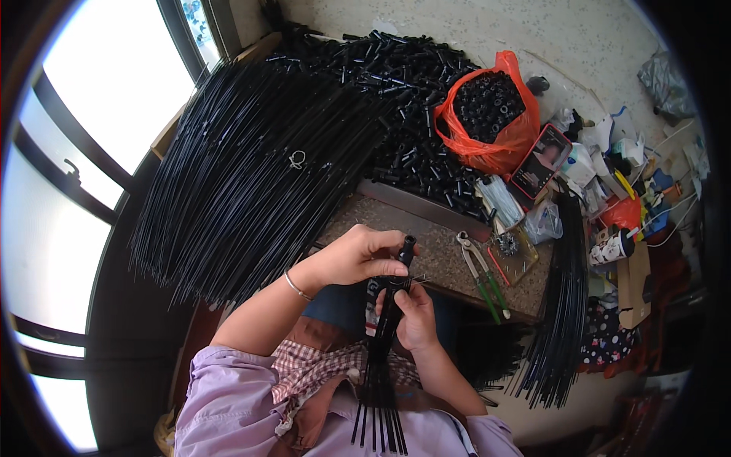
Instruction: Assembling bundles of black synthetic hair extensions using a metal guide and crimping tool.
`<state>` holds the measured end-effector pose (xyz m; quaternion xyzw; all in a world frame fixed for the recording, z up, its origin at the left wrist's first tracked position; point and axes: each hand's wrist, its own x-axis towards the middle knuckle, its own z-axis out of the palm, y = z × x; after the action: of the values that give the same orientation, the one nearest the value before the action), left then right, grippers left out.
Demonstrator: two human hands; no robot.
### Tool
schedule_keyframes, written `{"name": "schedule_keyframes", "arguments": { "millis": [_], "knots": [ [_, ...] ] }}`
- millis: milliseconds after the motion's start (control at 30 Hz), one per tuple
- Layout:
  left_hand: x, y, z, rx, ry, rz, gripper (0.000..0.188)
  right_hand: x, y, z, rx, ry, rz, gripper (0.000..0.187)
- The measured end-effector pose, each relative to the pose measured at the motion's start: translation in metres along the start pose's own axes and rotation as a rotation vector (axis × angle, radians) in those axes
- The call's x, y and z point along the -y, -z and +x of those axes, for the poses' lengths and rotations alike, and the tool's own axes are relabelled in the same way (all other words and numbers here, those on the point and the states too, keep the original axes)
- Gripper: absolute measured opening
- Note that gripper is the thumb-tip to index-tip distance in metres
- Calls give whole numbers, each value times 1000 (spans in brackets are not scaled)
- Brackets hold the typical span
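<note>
A wide sheaf of thin black rods (259,175) covers the left of the speckled table (442,244). A heap of short black tubes (411,68) adjoins it; a red bag (487,156) holding small black parts sits at its right. The rod bundle (384,343) is located before the torso, rod ends toward the person. Green-handled pincers (480,270) lie rightward. The left hand (358,257) pinches thumb and forefinger on the top tube (406,253). The right hand's (416,316) fingers curl closed around the bundle below.
</note>
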<state>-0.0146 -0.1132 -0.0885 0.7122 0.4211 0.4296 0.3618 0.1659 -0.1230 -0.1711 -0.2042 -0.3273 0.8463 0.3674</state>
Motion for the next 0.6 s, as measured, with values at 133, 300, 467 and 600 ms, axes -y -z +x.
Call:
{"name": "schedule_keyframes", "arguments": {
  "millis": [133, 300, 467, 600],
  "knots": [
    [-8, -4, -2, 3, 57, 264, 24, -2, 2, 1, -7, 6, -2, 14],
    [8, -5, -17, 14, 141, -131, 23, -4, 2, 0, 21, -54, 21, 14],
    [-11, -12, -24, -77, 170, 16, 20, -2, 2, -4, 36, -80, 40, 12],
    [-16, -19, -31, -169, 270, -60, 27, -4, 6, -6, 126, -53, 24, 14]
  ]
}}
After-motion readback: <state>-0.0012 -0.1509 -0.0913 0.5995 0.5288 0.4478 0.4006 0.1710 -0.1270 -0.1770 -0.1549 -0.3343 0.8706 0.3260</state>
